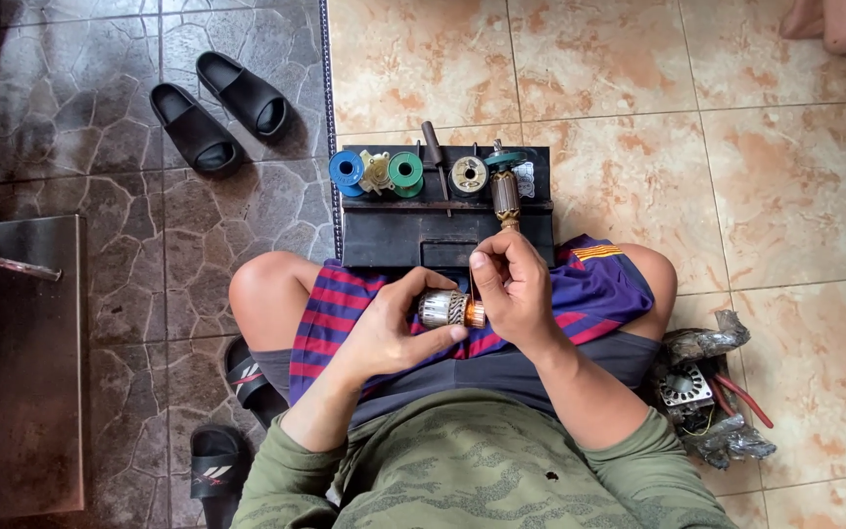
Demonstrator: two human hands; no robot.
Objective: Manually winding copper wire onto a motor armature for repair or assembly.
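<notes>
- Left hand point(384, 333) is wrapped around a small motor armature point(450, 310), fingers closed on it over the lap.
- Right hand point(513, 289), fingers curled together, pinches at the armature's copper end, just beside the left hand.
- Black tool tray point(443, 235) with wire spools point(376, 171) lies on the floor beyond both hands.

The person wears an olive-green camouflage top with long sleeves point(629, 451) pushed up to the forearms. The shorts point(540, 367) are grey, under a striped red, blue and purple jersey cloth point(599, 289) with a yellow-striped patch. Knees and both hands are bare.
</notes>
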